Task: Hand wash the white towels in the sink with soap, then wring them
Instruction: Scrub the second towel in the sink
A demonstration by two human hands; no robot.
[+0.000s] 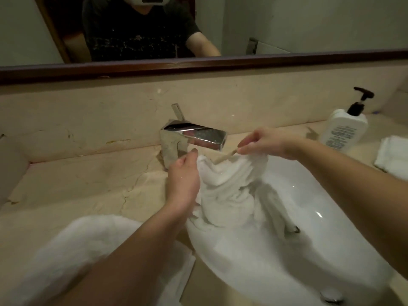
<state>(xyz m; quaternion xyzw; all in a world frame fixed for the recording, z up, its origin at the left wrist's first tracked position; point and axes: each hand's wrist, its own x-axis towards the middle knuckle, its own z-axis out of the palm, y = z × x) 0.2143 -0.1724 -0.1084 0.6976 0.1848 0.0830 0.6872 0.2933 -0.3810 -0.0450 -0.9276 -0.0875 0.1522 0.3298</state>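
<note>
A white towel (pixel 229 188) hangs bunched over the back of the white sink (pixel 293 250), just under the chrome tap (pixel 194 135). My right hand (pixel 262 142) pinches the towel's upper edge by its beige hem strip, right under the spout. My left hand (pixel 183 175) rests against the towel's left side with the fingers loosely curled; its grip is hidden. A second white towel (pixel 84 255) lies heaped on the counter at the near left. No running water is visible.
A white pump soap bottle (pixel 344 129) stands on the beige counter at the back right. Folded white towels (pixel 393 155) lie at the far right edge. A dark-framed mirror (pixel 198 65) runs above the backsplash. The sink's drain (pixel 293 229) shows beside the towel.
</note>
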